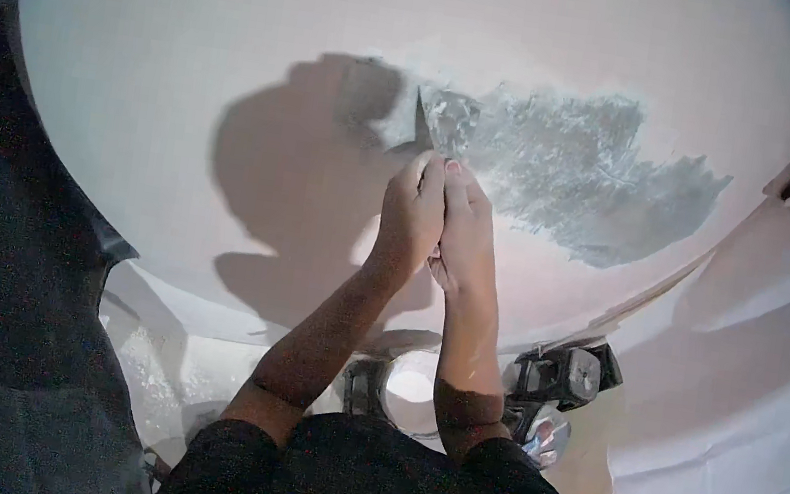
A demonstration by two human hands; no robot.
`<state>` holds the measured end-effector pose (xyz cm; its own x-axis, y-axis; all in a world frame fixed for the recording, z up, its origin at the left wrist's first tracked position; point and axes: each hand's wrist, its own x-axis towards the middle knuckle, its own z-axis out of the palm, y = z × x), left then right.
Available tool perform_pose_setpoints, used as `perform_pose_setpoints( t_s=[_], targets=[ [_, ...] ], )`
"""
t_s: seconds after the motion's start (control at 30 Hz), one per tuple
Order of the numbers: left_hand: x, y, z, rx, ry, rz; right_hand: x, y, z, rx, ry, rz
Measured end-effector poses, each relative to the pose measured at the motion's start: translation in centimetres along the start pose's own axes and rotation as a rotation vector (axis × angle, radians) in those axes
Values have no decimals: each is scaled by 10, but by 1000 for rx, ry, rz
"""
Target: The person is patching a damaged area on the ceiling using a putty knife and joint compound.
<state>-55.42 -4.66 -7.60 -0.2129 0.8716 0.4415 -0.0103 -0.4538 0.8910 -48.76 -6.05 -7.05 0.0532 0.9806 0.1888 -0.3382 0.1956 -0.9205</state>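
Both arms reach up and forward to a pale wall (pixel 170 54). My left hand (pixel 410 211) and my right hand (pixel 469 219) are closed side by side round the handle of a putty knife (pixel 452 119). The handle itself is mostly hidden by my fingers. The knife's broad blade, smeared with whitish compound, points away from me at the wall. It lies at the left part of a rough grey patch (pixel 579 162) that spreads to the right with ragged edges. A dark shadow of my arms and head falls on the wall to the left.
Below the wall, a round white container (pixel 413 383) stands near my body. Dark equipment (pixel 564 374) sits right of it, by a clear bag-like item (pixel 547 438). White sheeting (pixel 728 395) hangs or lies at the right; dark cloth (pixel 15 295) covers the left.
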Motion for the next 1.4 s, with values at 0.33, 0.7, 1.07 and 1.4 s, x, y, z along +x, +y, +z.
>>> perform_pose_setpoints(
  t_s=[0.33,0.7,1.07,1.4],
  targets=[
    [12,-8,-22,25,-18,69,3,7,24,5,-13,-32],
    [7,1,-25,-116,-76,6,0,12,14,-88,47,-56],
    [18,-5,-26,-50,-83,28,2,5,25,-7,-10,-37],
    [18,-3,-27,-134,-70,52,6,10,24,-111,26,13]
  ],
)
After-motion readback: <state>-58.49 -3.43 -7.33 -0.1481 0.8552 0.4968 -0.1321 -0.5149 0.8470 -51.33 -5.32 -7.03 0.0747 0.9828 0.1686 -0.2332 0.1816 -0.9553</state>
